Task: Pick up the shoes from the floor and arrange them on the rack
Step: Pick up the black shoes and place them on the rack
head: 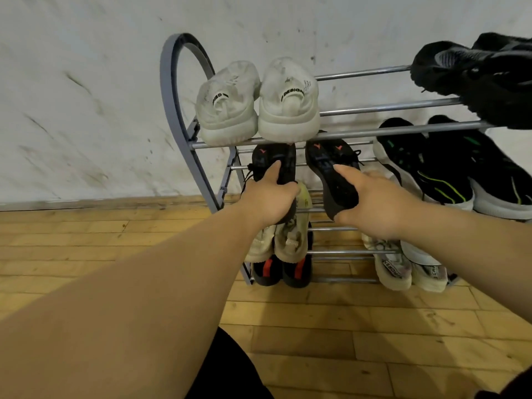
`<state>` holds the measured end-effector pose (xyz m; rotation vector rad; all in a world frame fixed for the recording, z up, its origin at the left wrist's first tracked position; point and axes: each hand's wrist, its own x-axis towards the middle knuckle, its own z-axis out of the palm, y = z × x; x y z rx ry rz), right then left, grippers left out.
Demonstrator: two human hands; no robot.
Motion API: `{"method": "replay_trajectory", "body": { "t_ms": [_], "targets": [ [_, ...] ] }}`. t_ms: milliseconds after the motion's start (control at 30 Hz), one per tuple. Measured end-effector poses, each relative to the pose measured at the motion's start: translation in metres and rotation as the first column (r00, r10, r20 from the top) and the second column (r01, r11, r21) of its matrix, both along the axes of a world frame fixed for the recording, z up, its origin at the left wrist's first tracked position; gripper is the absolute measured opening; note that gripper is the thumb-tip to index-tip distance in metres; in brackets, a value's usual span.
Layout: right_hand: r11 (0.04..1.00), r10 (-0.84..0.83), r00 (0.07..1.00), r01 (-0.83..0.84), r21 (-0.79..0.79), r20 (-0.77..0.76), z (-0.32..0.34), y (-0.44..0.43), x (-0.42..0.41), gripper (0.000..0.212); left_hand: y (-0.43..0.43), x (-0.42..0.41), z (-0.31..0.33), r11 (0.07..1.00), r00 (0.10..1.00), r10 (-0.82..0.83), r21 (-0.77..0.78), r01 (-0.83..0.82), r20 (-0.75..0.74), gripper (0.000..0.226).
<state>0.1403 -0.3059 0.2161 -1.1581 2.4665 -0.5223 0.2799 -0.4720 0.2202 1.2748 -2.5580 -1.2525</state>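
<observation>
Scuffed white wall (86,110) behind, yellow wooden floor (316,326) below, and a grey metal shoe rack (178,110) standing against that wall. Right in the middle, two black shoes with small red marks, both up at the second tier. The left hand (269,201) is clamped around the heel end of the left black shoe (275,162), thumb along its top, fingers curled underneath. The right hand (377,205) grips the right black shoe (331,174) the same way, thumb stretched out over the dark insole, fingers wrapped round the heel. Both shoes point toes toward the wall, just beside each other with a narrow gap between them, sitting over the second tier's bars; whether they rest fully on the bars is hard to tell.

Directly above, on the top tier, a pair of white sneakers (259,105) sits heels out, touching side by side. Further right on that top tier, a black pair (475,76) at the frame's edge. On the second tier to the right, black sneakers with green stripes and white soles (449,171). Below the hands, a beige pair (282,240), and under those a black pair with red heel tabs (283,270) near the floor. Low on the right, pale patterned sneakers (408,269), heels out.
</observation>
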Motion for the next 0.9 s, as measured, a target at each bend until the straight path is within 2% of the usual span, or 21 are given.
{"method": "replay_trajectory", "body": {
  "t_ms": [100, 200, 400, 467, 567, 633, 900],
  "targets": [
    [0.999, 0.004, 1.000, -0.005, -0.032, -0.017, -0.001, -0.001, 0.000, 0.102, -0.005, 0.006, -0.004, 0.982, 0.983, -0.141, -0.110, 0.155, 0.119, 0.108],
    [0.997, -0.005, 1.000, 0.004, -0.072, -0.023, -0.003, -0.006, 0.004, 0.102, -0.010, 0.009, -0.010, 0.978, 0.986, -0.121, -0.156, 0.139, 0.119, 0.106],
    [0.987, -0.028, 0.999, 0.031, -0.159, 0.020, -0.006, -0.024, 0.019, 0.094, -0.022, 0.023, -0.013, 0.945, 0.987, 0.017, -0.326, 0.036, 0.158, 0.063],
    [0.984, -0.004, 1.000, 0.007, -0.179, 0.018, -0.009, -0.030, 0.024, 0.090, -0.025, 0.028, -0.014, 0.944, 0.990, 0.058, -0.329, -0.013, 0.128, 0.064],
    [0.977, 0.004, 0.999, 0.003, -0.213, 0.033, -0.013, -0.038, 0.029, 0.089, -0.029, 0.035, -0.017, 0.955, 0.997, 0.053, -0.294, -0.033, 0.063, 0.086],
    [0.973, 0.014, 0.999, -0.006, -0.231, 0.032, -0.015, -0.044, 0.033, 0.088, -0.031, 0.039, -0.016, 0.966, 0.998, 0.031, -0.256, -0.017, 0.050, 0.091],
    [0.971, 0.074, 0.997, -0.074, -0.227, -0.010, -0.017, -0.064, 0.060, 0.087, -0.027, 0.065, 0.004, 0.963, 0.994, -0.093, -0.246, 0.106, 0.065, 0.078]
  ]
}}
